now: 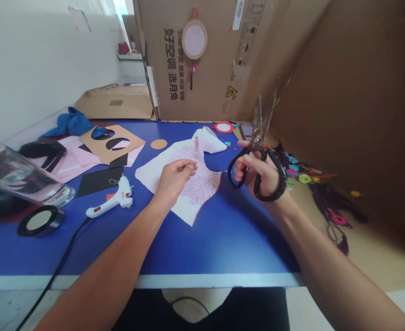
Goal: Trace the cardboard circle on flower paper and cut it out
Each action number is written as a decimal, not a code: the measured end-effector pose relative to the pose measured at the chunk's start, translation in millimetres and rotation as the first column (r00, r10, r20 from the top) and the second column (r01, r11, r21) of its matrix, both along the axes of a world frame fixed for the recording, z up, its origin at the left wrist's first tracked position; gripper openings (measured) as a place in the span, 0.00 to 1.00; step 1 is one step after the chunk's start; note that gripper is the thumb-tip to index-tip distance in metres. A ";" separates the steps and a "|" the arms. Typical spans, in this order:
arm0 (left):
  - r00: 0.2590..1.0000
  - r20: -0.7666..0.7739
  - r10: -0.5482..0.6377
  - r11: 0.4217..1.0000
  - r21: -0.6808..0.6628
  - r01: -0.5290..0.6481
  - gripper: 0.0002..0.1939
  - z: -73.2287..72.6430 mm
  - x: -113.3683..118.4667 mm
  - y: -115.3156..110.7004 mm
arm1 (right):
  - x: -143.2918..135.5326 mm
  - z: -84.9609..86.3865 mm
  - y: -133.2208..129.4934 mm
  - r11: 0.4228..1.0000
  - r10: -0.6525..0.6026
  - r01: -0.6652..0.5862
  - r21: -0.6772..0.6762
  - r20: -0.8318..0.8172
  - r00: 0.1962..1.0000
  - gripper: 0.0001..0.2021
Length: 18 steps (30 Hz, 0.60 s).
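Observation:
My right hand (pixel 257 172) holds a pair of black-handled scissors (pixel 258 138), raised above the table. Fingers pass through the handle loops; the blades point up and stand apart. My left hand (pixel 177 177) is closed in a pinch over a white piece of cloth (pixel 188 156); what sits between its fingertips, if anything, I cannot make out. Pale purple line drawing covers the cloth, and its curved right edge is red. The cloth's far corner is folded over. A thin strand seems to run from its right edge toward my right hand.
Left of the cloth lie a white glue gun (pixel 115 200) with its cord, a tape roll (pixel 40 220), a glass of water (pixel 23 174) and a cardboard sheet with round holes (pixel 113 141). Cardboard walls (pixel 219 64) stand behind and right. Colourful bits and tassels (pixel 329 202) lie right.

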<state>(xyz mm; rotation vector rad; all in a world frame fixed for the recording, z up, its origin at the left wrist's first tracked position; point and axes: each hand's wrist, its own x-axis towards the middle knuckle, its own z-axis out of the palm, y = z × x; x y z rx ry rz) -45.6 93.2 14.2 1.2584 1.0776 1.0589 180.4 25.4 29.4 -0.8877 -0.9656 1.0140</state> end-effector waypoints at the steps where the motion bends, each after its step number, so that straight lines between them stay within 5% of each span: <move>1: 1.000 -0.015 0.011 1.000 -0.005 -0.011 0.07 -0.4 0.4 0.9 | 1.5 1.8 0.6 1.000 -0.023 0.022 -0.013 -0.046 0.999 0.23; 11: 0.999 -0.044 0.011 1.000 -0.007 -0.012 0.07 -4.2 1.3 2.0 | -3.4 2.2 3.2 0.997 -0.013 0.004 -0.073 -0.135 0.991 0.31; 18: 0.995 -0.095 -0.020 0.998 0.052 0.025 0.08 -13.2 1.9 5.2 | 0.6 -3.5 5.5 0.997 -0.054 0.047 -0.059 -0.117 0.992 0.27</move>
